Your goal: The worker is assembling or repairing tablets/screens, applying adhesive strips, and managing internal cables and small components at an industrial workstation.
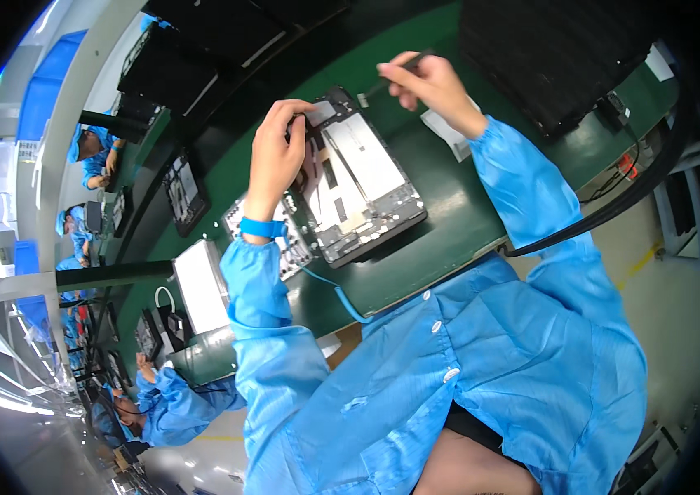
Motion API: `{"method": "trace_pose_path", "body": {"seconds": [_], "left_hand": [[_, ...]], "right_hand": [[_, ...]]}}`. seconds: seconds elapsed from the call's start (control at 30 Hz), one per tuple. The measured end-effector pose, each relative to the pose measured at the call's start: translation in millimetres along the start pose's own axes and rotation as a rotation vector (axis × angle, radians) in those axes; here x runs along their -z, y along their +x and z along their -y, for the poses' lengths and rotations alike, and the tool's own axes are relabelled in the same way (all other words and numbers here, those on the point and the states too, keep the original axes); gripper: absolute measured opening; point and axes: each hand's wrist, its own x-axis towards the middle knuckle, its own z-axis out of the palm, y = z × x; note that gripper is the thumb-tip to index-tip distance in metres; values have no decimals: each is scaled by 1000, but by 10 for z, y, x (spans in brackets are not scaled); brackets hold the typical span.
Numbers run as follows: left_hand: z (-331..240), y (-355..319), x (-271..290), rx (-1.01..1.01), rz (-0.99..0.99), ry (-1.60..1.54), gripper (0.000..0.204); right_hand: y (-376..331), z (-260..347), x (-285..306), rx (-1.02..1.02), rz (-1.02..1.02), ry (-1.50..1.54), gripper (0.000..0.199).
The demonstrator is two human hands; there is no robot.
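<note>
An opened tablet [366, 161] lies on the green bench, its silvery battery panels and dark circuit boards exposed. My left hand [277, 148] is bent over its far left edge, with the thumb and fingers closed on that corner. Off the far right corner, my right hand [432, 87] is raised, gripping a dark slender tool [418, 62] whose exact kind is unclear. A small pale piece [362, 100] shows by the tool's lower end; whether the two touch cannot be made out. A blue band [263, 228] with a coiled cord circles my left wrist.
Beside my left forearm lies a tray with small parts [292, 257]. A white packet [449, 136] lies under my right wrist. Large black boxes [548, 66] stand far right. A black cable [597, 219] crosses by my right sleeve. Co-workers in blue [177, 408] sit at left.
</note>
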Motion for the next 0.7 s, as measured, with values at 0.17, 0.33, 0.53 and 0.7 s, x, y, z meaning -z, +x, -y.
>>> {"method": "trace_pose_path", "body": {"seconds": [0.17,0.33,0.53,0.7], "left_hand": [[322,-74,-246,6,-148,-4,18],[334,-96,-272,34,-134,-27,16],[268,-104,-237,57,-119,-52,18],[133,-89,-228,90,1,58,21]], "right_hand": [[624,-416,-413,-60,71,-52,37],[625,-589,-463,-73,79,-26,34],[631,-553,-482,-111,61,-32,34],[629,-577,-436,-59,76,-72,41]]}}
